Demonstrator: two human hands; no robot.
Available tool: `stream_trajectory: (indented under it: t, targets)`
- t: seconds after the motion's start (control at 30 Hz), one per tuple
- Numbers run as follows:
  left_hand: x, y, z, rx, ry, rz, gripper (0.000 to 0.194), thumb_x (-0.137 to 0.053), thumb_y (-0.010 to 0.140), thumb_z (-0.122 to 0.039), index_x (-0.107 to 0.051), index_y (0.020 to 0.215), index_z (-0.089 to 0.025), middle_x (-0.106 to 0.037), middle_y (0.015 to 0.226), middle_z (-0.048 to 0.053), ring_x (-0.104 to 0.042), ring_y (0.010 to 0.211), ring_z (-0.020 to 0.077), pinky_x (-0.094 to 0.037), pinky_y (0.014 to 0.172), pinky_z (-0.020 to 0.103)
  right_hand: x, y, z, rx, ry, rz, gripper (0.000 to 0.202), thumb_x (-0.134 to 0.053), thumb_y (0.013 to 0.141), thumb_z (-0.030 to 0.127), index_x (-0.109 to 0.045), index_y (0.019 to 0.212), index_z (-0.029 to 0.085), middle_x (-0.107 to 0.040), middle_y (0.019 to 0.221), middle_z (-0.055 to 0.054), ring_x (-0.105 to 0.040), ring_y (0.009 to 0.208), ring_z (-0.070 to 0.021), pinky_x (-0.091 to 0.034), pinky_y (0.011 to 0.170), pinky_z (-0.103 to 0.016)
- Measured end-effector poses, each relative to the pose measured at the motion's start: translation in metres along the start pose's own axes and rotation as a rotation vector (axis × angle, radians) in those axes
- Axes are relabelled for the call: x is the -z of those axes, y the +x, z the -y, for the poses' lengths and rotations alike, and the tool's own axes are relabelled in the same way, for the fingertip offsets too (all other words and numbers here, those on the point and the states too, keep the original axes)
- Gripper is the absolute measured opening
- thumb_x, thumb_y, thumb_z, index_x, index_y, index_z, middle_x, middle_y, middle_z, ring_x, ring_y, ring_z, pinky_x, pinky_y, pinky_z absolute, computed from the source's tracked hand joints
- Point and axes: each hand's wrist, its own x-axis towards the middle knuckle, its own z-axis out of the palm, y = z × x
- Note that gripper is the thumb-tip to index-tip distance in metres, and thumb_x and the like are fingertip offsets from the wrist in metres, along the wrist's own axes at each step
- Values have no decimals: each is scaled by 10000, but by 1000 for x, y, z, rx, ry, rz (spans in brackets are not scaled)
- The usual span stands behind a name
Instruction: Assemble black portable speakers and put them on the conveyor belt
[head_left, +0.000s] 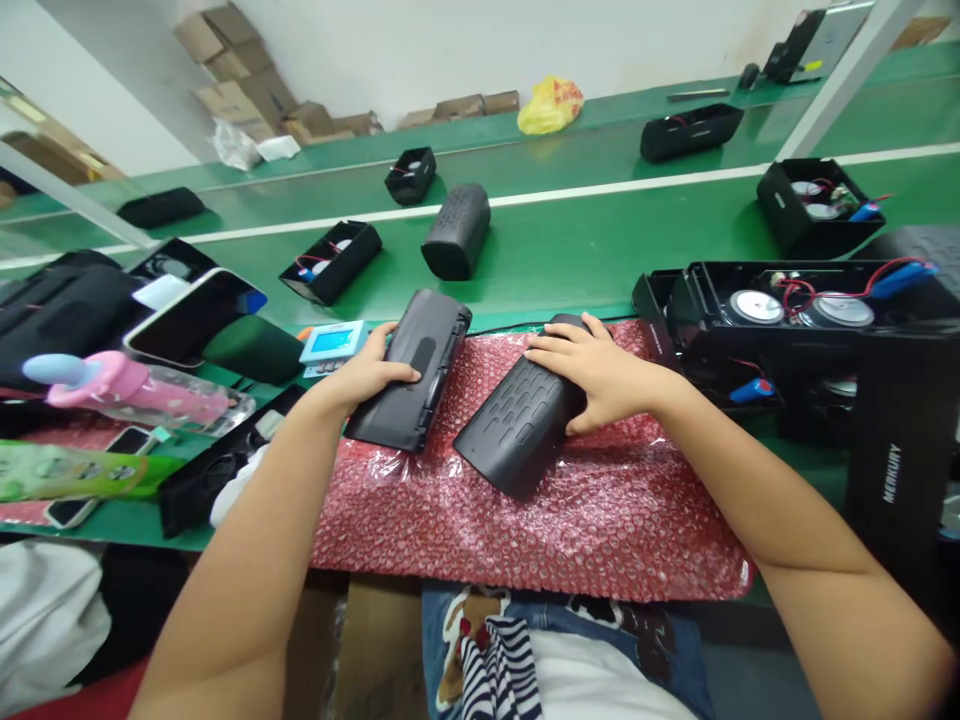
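Observation:
My left hand [367,372] grips a smooth black speaker casing [412,375] by its left edge, with the thumb on top and the fingers mostly hidden behind it. This casing is tilted over the red bubble wrap [480,530]. Beside it, my right hand [592,368] is wrapped over the far right part of a black speaker [514,415] with a pattern of oval bumps. That speaker rests on the bubble wrap, its near end angled toward me. A small gap separates the two black pieces.
Open speaker housings [795,305] with drivers and red wires are stacked at right. More black housings [334,262] and a closed speaker [457,230] sit on the green conveyor [570,225]. At left are a pink bottle [142,390], a tablet [191,315] and a blue device [335,342].

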Motion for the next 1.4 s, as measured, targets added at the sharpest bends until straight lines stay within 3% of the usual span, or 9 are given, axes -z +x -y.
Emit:
stream_trajectory:
  t: [0.33,0.67,1.4]
  targets:
    - [4,3,8,-49,37,37,938,-694,623,-312,-227,1436,-282,-452,1303,113,-586,982,269,-540,705,338,-5,15,4,45,-36,-52,849,-711,600,521,-494,1366,226,-476,1420,-153,-368,1293,-430,-121,1025,-696]
    - [3,4,11,-57,25,42,937,-697,613,-303,-228,1424,-288,-494,1234,105,-597,886,242,-527,742,371,-15,26,6,20,-91,-156,781,-666,594,558,-564,1297,235,-561,1337,-133,-450,1204,-399,-186,998,-641]
    - [3,1,8,-26,-11,59,931,-683,623,-285,-210,1426,-300,-495,1241,110,-619,852,241,-543,643,333,-11,38,7,-16,-86,-124,757,-681,594,568,-591,1266,234,-601,1285,-118,-477,1166,-389,-179,1006,-634]
